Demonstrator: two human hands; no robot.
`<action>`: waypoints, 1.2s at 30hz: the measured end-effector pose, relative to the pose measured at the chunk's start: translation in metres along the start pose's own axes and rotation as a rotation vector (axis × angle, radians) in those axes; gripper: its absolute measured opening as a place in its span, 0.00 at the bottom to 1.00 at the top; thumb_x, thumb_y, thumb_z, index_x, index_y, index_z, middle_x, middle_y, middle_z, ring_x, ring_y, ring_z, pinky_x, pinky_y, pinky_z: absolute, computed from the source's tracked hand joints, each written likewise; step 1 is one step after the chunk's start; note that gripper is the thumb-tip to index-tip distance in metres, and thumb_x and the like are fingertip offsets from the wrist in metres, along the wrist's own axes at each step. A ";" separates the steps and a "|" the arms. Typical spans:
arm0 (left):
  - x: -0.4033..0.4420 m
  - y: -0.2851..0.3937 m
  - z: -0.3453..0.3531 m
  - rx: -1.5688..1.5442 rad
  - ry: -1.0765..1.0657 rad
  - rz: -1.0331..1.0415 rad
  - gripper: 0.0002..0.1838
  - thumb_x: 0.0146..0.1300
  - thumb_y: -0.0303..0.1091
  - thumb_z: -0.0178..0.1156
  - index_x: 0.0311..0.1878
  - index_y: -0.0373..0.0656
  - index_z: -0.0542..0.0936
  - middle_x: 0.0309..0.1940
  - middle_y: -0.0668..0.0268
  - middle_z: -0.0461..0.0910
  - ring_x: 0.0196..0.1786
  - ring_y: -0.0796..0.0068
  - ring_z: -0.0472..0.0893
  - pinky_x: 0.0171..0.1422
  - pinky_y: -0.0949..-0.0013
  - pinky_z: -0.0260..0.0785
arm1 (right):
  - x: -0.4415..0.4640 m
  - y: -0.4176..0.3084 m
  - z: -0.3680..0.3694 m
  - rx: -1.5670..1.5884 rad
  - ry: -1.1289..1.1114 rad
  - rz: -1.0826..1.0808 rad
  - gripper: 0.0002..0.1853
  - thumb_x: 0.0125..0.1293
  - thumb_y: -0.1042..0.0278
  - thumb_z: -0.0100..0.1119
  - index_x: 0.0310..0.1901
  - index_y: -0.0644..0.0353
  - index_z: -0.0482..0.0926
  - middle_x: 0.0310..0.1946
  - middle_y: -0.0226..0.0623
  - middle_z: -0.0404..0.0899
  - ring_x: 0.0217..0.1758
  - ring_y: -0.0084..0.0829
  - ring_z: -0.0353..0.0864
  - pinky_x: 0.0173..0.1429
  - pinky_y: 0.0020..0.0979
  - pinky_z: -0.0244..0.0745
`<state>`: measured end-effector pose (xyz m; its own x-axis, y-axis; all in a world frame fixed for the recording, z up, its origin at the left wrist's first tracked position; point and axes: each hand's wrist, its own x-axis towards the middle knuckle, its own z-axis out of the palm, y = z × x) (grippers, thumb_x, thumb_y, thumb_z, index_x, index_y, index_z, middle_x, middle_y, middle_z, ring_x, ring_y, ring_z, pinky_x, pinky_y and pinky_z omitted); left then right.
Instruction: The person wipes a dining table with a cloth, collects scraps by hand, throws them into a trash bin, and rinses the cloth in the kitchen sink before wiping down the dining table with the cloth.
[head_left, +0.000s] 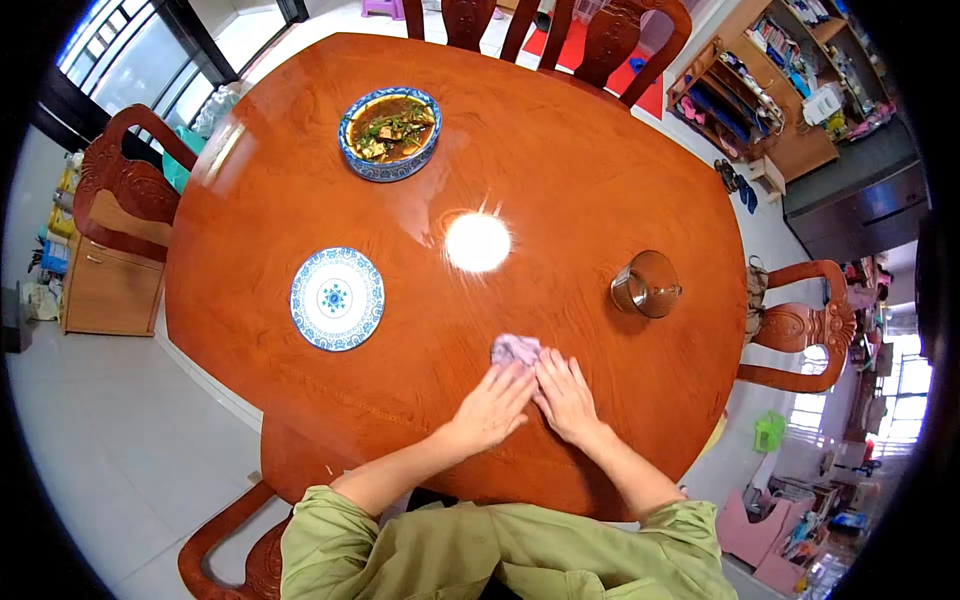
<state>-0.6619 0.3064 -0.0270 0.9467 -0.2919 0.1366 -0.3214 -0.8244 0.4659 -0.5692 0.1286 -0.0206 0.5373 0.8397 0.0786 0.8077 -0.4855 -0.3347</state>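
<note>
A crumpled pale purple cloth (515, 349) lies on the wooden table near its front side. My left hand (490, 407) rests palm down with fingers stretched out, its fingertips over the lower part of the cloth. Close beside it, my right hand (567, 400) is also flat and stretched out, fingertips at the cloth's right edge. The thumb of my right hand points toward the left hand. How much cloth lies beneath the fingers is hidden.
On the table (560, 160) stand a blue-patterned bowl of food in brown sauce (392, 133), a blue and white plate (337, 299) and a clear glass container (646, 286). Carved chairs (798, 327) surround it. A bright reflection (478, 242) shines mid-table.
</note>
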 end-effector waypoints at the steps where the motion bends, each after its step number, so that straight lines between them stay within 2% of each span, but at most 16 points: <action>1: 0.007 -0.008 -0.002 0.028 -0.007 -0.027 0.32 0.57 0.46 0.58 0.61 0.34 0.69 0.65 0.53 0.64 0.70 0.49 0.57 0.73 0.48 0.47 | 0.015 -0.001 -0.001 -0.006 0.007 0.016 0.29 0.60 0.63 0.60 0.62 0.63 0.66 0.66 0.47 0.62 0.71 0.45 0.59 0.69 0.53 0.55; 5: 0.019 -0.095 -0.031 0.233 0.215 -0.214 0.26 0.56 0.38 0.60 0.56 0.35 0.74 0.61 0.53 0.68 0.67 0.48 0.63 0.69 0.49 0.54 | 0.139 -0.001 0.027 -0.003 -0.023 -0.069 0.27 0.71 0.55 0.43 0.66 0.61 0.61 0.70 0.43 0.55 0.75 0.39 0.49 0.74 0.49 0.44; 6: 0.021 -0.124 -0.040 0.279 0.275 -0.251 0.24 0.57 0.37 0.59 0.56 0.37 0.74 0.61 0.53 0.68 0.67 0.47 0.62 0.68 0.50 0.56 | 0.173 -0.002 0.037 0.061 -0.011 -0.080 0.28 0.72 0.53 0.39 0.68 0.59 0.59 0.71 0.44 0.53 0.75 0.42 0.48 0.75 0.50 0.40; 8: 0.037 -0.166 -0.068 0.289 0.310 -0.370 0.22 0.60 0.36 0.57 0.58 0.40 0.74 0.64 0.54 0.65 0.67 0.46 0.61 0.68 0.50 0.55 | 0.234 -0.006 0.047 0.039 -0.008 -0.061 0.28 0.72 0.52 0.38 0.69 0.56 0.57 0.72 0.39 0.52 0.75 0.40 0.48 0.74 0.51 0.41; 12: 0.087 -0.236 -0.087 0.215 0.370 -0.289 0.20 0.58 0.32 0.58 0.55 0.43 0.75 0.64 0.52 0.65 0.64 0.41 0.64 0.65 0.49 0.59 | 0.305 0.022 0.053 -0.112 0.058 0.014 0.27 0.71 0.55 0.39 0.68 0.56 0.59 0.71 0.38 0.54 0.75 0.37 0.49 0.75 0.50 0.41; 16: 0.141 -0.249 -0.070 0.250 0.404 -0.213 0.19 0.59 0.33 0.57 0.54 0.41 0.75 0.60 0.52 0.68 0.63 0.41 0.65 0.65 0.50 0.60 | 0.315 0.060 0.038 -0.097 0.105 0.103 0.26 0.70 0.60 0.39 0.67 0.58 0.61 0.71 0.39 0.55 0.74 0.39 0.51 0.75 0.51 0.40; 19: 0.150 -0.216 -0.057 0.226 0.357 -0.279 0.19 0.59 0.34 0.56 0.54 0.42 0.75 0.61 0.53 0.69 0.62 0.47 0.67 0.65 0.52 0.60 | 0.294 0.067 0.039 -0.080 0.142 0.158 0.25 0.69 0.62 0.41 0.66 0.60 0.62 0.70 0.41 0.56 0.74 0.42 0.52 0.75 0.49 0.42; 22: 0.121 -0.188 -0.066 -0.066 0.273 -0.246 0.20 0.59 0.34 0.59 0.56 0.42 0.75 0.55 0.57 0.75 0.62 0.56 0.69 0.65 0.57 0.61 | 0.251 0.066 0.027 -0.097 0.099 0.104 0.26 0.65 0.64 0.48 0.64 0.62 0.63 0.67 0.46 0.60 0.72 0.46 0.53 0.74 0.48 0.45; 25: 0.107 -0.198 -0.100 -0.691 0.651 -0.583 0.18 0.61 0.32 0.58 0.54 0.39 0.75 0.51 0.58 0.78 0.61 0.62 0.71 0.64 0.62 0.63 | 0.245 0.027 -0.014 0.004 -0.077 0.132 0.29 0.61 0.65 0.54 0.64 0.60 0.63 0.66 0.48 0.60 0.71 0.47 0.54 0.73 0.50 0.47; 26: 0.102 -0.218 -0.109 -0.640 0.812 -0.632 0.19 0.62 0.33 0.58 0.55 0.37 0.74 0.54 0.56 0.76 0.59 0.64 0.73 0.59 0.64 0.67 | 0.237 0.025 0.006 -0.083 0.016 -0.113 0.28 0.61 0.65 0.55 0.64 0.57 0.64 0.67 0.45 0.59 0.72 0.46 0.53 0.72 0.52 0.49; 27: 0.098 -0.242 -0.120 -0.587 0.966 -0.680 0.20 0.62 0.33 0.59 0.56 0.35 0.73 0.57 0.54 0.74 0.57 0.67 0.75 0.55 0.66 0.71 | 0.237 0.026 0.022 -0.059 0.029 -0.204 0.28 0.62 0.65 0.54 0.64 0.55 0.64 0.68 0.42 0.58 0.73 0.45 0.53 0.72 0.54 0.49; 29: 0.101 -0.278 -0.148 -0.745 1.057 -0.757 0.27 0.63 0.35 0.59 0.63 0.34 0.66 0.60 0.50 0.69 0.60 0.62 0.72 0.61 0.65 0.67 | 0.266 0.050 0.036 -0.079 0.062 -0.087 0.27 0.63 0.64 0.53 0.64 0.56 0.64 0.68 0.41 0.59 0.73 0.43 0.52 0.72 0.53 0.48; 31: 0.104 -0.331 -0.154 -0.644 1.022 -0.758 0.34 0.63 0.36 0.58 0.68 0.34 0.56 0.63 0.46 0.65 0.63 0.59 0.69 0.66 0.62 0.62 | 0.306 0.067 0.038 -0.041 0.197 0.026 0.24 0.65 0.68 0.49 0.63 0.58 0.65 0.67 0.46 0.60 0.73 0.45 0.52 0.72 0.52 0.47; 33: 0.117 -0.355 -0.167 -0.783 1.041 -0.803 0.38 0.65 0.38 0.56 0.71 0.34 0.49 0.65 0.45 0.63 0.68 0.60 0.63 0.70 0.63 0.55 | 0.349 0.085 0.041 -0.044 0.232 0.182 0.26 0.65 0.68 0.48 0.66 0.58 0.61 0.69 0.45 0.57 0.74 0.44 0.49 0.73 0.51 0.44; 35: 0.126 -0.370 -0.181 -0.989 0.991 -0.792 0.35 0.66 0.39 0.54 0.70 0.34 0.53 0.67 0.47 0.59 0.69 0.62 0.61 0.70 0.65 0.55 | 0.390 0.088 0.031 0.103 0.196 0.317 0.32 0.64 0.65 0.49 0.70 0.56 0.55 0.71 0.44 0.53 0.77 0.43 0.42 0.75 0.51 0.37; 36: 0.128 -0.386 -0.179 -0.988 0.961 -0.788 0.33 0.66 0.38 0.54 0.69 0.34 0.56 0.66 0.49 0.62 0.68 0.64 0.63 0.69 0.66 0.56 | 0.407 0.089 0.033 0.098 0.159 0.280 0.31 0.64 0.67 0.47 0.70 0.55 0.55 0.71 0.43 0.52 0.76 0.42 0.43 0.75 0.50 0.36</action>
<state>-0.4127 0.6742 -0.0332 0.6467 0.7556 -0.1036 0.0145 0.1237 0.9922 -0.2863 0.4347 -0.0492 0.7724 0.6249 0.1139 0.6004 -0.6598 -0.4518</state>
